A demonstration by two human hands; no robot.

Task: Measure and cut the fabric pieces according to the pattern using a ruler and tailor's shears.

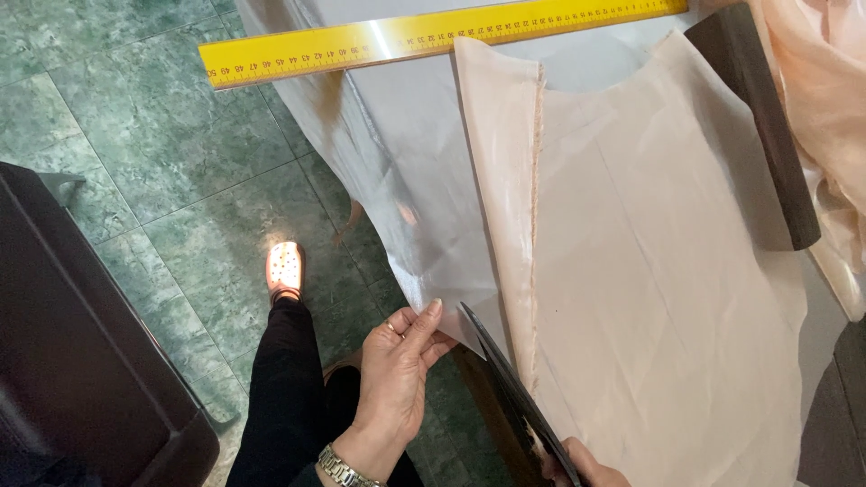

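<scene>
Holding scissors (514, 397), pale fabric (649, 298), ruler (433, 34)

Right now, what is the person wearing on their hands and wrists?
The left hand is bare, with a gold-coloured ring on one finger and a silver metal link wristwatch. No sleeve shows on that arm. Only a bit of the right hand shows; nothing worn is visible there.

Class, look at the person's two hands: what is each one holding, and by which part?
The left hand pinches the hanging edge of the pale fabric. The right hand grips large black scissors at the handle end, mostly out of frame.
</scene>
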